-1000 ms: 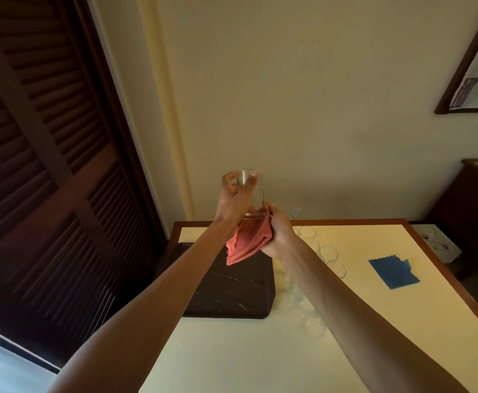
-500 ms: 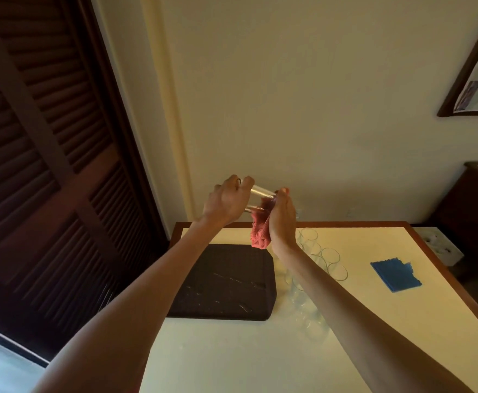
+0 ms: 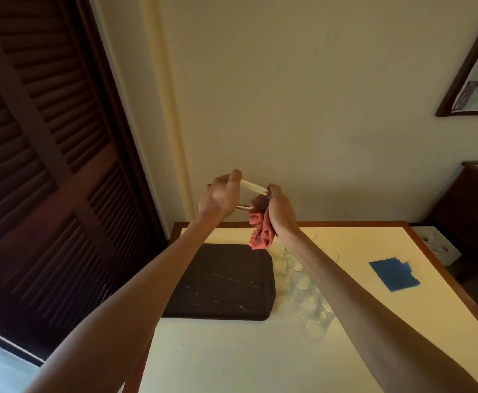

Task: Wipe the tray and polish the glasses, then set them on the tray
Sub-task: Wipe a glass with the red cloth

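Table: cream top with a wooden border. The frame cuts off its near edge. Open surface shows in front of the tray and between the glasses and the blue cloth.

Tray: dark, flat, pale streaks. It lies at the table's rear left, near the left border; its far right corner is hidden by the red cloth.

Glasses: a clear cluster standing just beside the tray's right edge, partly covered by the right forearm. The count is hard to make out.

Blue cloth: flat, near the right border, apart from the glasses.

Left hand: raised above the table's far edge, fingers curled round one end of the held glass.

Right hand: grips the red cloth against the other end.

Red cloth: bunched, hanging below the right hand.

Held glass: sideways in the air between the hands, outline faint, both ends hidden.
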